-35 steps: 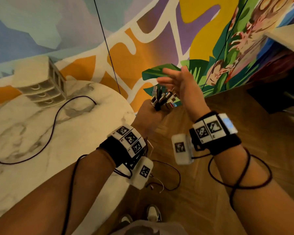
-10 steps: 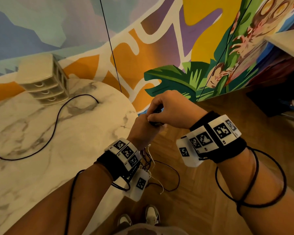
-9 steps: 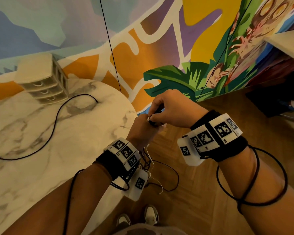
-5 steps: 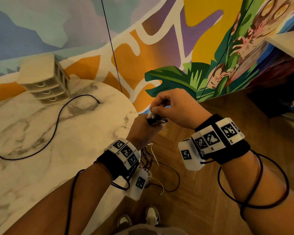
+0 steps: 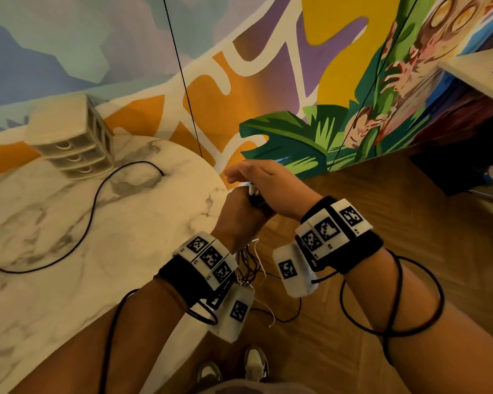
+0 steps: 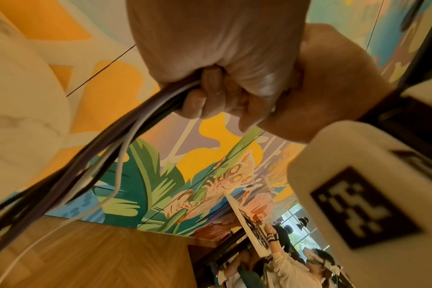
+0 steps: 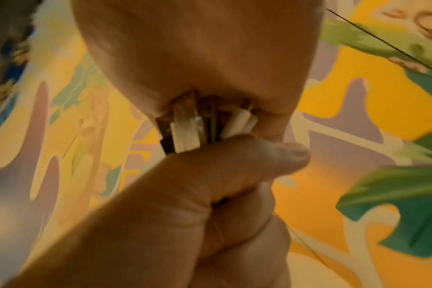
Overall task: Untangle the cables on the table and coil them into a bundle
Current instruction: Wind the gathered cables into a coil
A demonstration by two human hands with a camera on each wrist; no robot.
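Observation:
My left hand (image 5: 239, 214) is a fist round a bundle of black and white cables (image 6: 111, 146), held upright beyond the table's right edge. The plug ends (image 5: 254, 191) stick out of the top of the fist. My right hand (image 5: 265, 180) lies over them with its fingers stretched out to the left. In the right wrist view its palm (image 7: 197, 48) presses on the plug ends (image 7: 202, 124), just above the left hand (image 7: 210, 185). The loose cable lengths (image 5: 251, 268) hang below my left wrist. One more black cable (image 5: 97, 209) lies curved on the marble table (image 5: 140, 251).
A small drawer unit (image 5: 74, 146) stands at the table's back edge against the painted wall. Wooden floor and my shoes (image 5: 254, 365) are below the hands. Another table corner (image 5: 481, 72) juts in at the upper right. People (image 6: 296, 263) stand far off.
My right hand was pinching the plug ends with curled fingers. Its fingers have now straightened and the palm rests on the ends. The left fist has stayed put.

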